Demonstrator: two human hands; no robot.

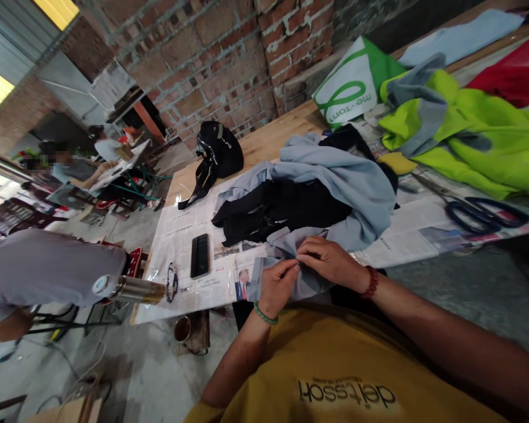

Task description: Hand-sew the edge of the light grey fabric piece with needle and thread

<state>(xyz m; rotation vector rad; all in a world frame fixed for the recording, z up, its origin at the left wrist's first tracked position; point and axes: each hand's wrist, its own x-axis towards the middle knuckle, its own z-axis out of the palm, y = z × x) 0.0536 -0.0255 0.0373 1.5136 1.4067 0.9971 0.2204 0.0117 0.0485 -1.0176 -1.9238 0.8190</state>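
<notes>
My left hand (277,289), with a green bead bracelet at its wrist, pinches an edge of a grey-blue garment (365,202). Thumb and fingers of my right hand (332,262) are closed on the same cloth, and the two sets of fingertips nearly meet. A red bracelet circles the right wrist. Whether something small, such as a needle or thread, sits between the fingertips is too fine to tell. The garment lies bunched on the table, with black cloth (286,202) in its middle. Its near edge hangs toward my lap.
Newspaper (171,235) covers the table. On it lie a phone (200,255), glasses (171,282), a steel flask (130,289) and large scissors (480,212). Behind are a black bag (223,150), a green-white bag (350,88) and yellow-green clothing (476,129). A person in grey (53,267) is at left.
</notes>
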